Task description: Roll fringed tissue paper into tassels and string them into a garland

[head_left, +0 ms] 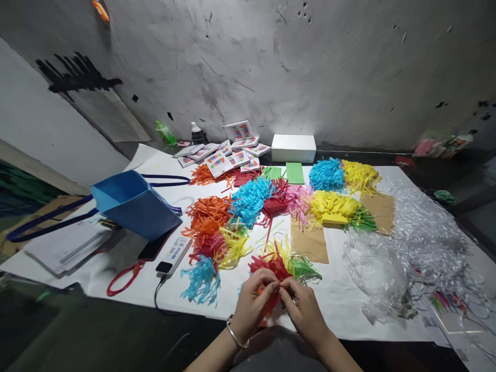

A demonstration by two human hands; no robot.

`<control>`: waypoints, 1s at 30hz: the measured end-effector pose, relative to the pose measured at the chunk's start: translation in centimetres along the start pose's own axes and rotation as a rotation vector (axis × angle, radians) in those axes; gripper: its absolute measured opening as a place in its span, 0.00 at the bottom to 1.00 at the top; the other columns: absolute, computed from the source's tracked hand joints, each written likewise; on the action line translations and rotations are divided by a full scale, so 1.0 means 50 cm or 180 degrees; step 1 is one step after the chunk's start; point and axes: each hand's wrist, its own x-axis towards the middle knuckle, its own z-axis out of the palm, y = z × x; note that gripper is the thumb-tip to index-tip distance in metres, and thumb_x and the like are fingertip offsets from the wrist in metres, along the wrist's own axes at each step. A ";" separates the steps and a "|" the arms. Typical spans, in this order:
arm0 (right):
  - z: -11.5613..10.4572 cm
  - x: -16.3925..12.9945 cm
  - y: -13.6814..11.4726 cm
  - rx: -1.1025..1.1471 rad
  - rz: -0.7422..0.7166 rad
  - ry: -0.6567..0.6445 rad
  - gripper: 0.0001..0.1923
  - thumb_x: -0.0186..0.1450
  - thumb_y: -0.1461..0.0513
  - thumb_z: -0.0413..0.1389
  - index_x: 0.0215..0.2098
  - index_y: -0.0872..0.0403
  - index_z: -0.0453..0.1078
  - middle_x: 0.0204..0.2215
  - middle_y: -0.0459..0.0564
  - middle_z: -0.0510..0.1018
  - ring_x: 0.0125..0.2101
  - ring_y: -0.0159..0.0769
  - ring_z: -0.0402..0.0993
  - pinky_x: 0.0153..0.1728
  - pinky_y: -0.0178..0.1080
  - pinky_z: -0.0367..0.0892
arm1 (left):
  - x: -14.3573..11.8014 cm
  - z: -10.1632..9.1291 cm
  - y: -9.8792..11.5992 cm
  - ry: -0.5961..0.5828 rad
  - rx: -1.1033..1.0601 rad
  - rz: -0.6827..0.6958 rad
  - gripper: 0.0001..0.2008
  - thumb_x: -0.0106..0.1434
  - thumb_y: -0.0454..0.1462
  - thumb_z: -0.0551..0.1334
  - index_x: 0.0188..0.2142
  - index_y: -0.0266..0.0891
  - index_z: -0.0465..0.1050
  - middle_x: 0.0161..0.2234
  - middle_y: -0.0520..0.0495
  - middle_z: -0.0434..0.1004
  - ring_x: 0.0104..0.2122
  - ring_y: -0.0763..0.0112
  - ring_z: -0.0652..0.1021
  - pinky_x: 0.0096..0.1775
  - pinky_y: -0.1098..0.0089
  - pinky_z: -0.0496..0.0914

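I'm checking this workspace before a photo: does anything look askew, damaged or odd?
The printed packets lie jumbled beside the white box, overlapping at odd angles; the grey wall behind looks scuffed, with black streaks at left.

Craft workroom — table (337,305) of tassels (251,199)

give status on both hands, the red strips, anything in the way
Left hand and right hand together, pinching red paper strips. Yellow strips just beyond. Clear plastic off right, apart from hands.
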 end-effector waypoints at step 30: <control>-0.006 0.104 0.045 0.0012 -0.0284 -0.0014 0.15 0.67 0.53 0.49 0.38 0.51 0.74 0.35 0.53 0.77 0.37 0.42 0.71 0.39 0.41 0.66 | 0.076 0.047 -0.057 0.0518 -0.0750 -0.0018 0.12 0.62 0.46 0.58 0.33 0.39 0.65 0.34 0.52 0.65 0.22 0.81 0.67 0.21 0.78 0.61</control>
